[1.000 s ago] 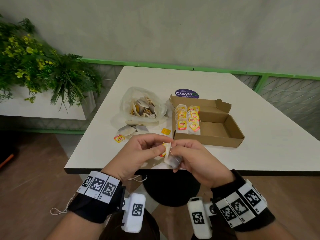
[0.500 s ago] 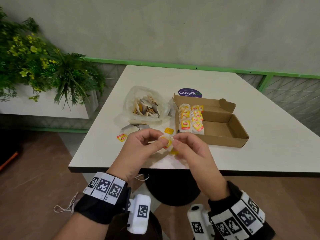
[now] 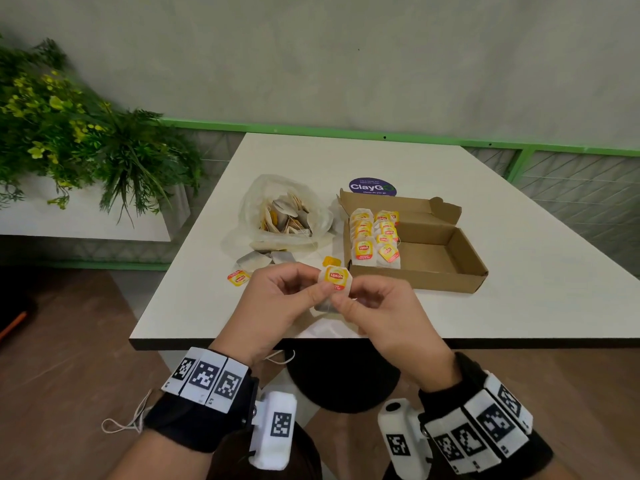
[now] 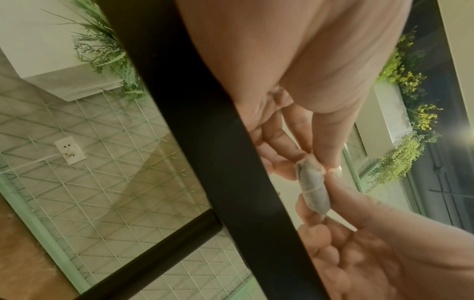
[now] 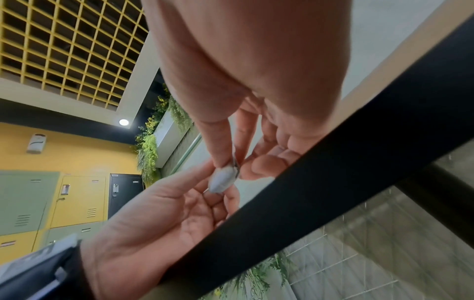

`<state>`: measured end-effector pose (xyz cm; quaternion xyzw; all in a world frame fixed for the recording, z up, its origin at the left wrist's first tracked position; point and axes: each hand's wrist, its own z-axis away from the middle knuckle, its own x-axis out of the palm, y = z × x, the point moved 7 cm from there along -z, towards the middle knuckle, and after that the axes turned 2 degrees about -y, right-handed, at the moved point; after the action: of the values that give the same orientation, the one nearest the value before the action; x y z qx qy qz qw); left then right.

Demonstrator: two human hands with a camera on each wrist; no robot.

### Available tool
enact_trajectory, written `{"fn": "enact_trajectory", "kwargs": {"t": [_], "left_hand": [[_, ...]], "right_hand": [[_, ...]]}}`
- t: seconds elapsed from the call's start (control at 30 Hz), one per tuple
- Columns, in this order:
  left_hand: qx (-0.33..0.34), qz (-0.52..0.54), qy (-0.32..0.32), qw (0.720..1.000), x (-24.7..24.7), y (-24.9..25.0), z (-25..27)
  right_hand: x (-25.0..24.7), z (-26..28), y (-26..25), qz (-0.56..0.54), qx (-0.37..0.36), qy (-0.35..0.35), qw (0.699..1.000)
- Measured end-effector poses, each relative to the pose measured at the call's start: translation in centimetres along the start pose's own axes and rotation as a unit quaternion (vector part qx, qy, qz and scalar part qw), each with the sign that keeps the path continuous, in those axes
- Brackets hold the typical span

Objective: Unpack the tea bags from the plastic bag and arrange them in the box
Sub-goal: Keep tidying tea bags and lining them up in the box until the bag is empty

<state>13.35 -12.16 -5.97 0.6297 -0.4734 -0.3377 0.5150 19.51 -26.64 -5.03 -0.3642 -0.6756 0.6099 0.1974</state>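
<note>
A tea bag [image 3: 335, 282] with its yellow Lipton tag facing up is held above the near edge of the white bench [image 3: 450, 306], pinched between both hands. The left hand [image 3: 277, 299] grips its left side between thumb and forefinger, the other fingers curled; the right hand [image 3: 384, 306] pinches its right side the same way. From the wrist views the grey pouch [image 4: 314, 188] shows edge-on between the fingertips of both hands [image 5: 223, 180]. Just beyond the hands stands the open cardboard box [image 3: 446, 268], with two rows of tea bags [image 3: 375, 237] standing at its left end and its right part bare. To the left of the box lies the clear plastic bag [image 3: 287, 213], with more tea bags inside. Near its mouth lie two loose pouches [image 3: 266, 259] and two loose yellow tags [image 3: 238, 277] on the bench. A purple ClayGo sticker [image 3: 371, 186] sits behind the box, and green plants [image 3: 86, 140] stand off to the left.
</note>
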Motion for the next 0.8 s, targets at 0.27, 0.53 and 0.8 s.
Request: {"fn": "enact_trajectory", "kwargs": {"t": [0.27,0.53,0.8], "left_hand": [[-0.04,-0.027,0.054,0.997,-0.9,-0.8,0.1],[0.068,-0.309,0.013,0.948,2.5,5.5,-2.7],[0.113,-0.584,-0.114,0.796,9.4,5.8,-4.7]], "right_hand": [[-8.1,-3.2,-2.8,0.11,0.014,0.071,0.991],[-12.5,-6.8,-0.3,0.244,0.158,0.035,0.956],[-11.1,-7.9,0.8,0.32,0.169,-0.029,0.932]]}}
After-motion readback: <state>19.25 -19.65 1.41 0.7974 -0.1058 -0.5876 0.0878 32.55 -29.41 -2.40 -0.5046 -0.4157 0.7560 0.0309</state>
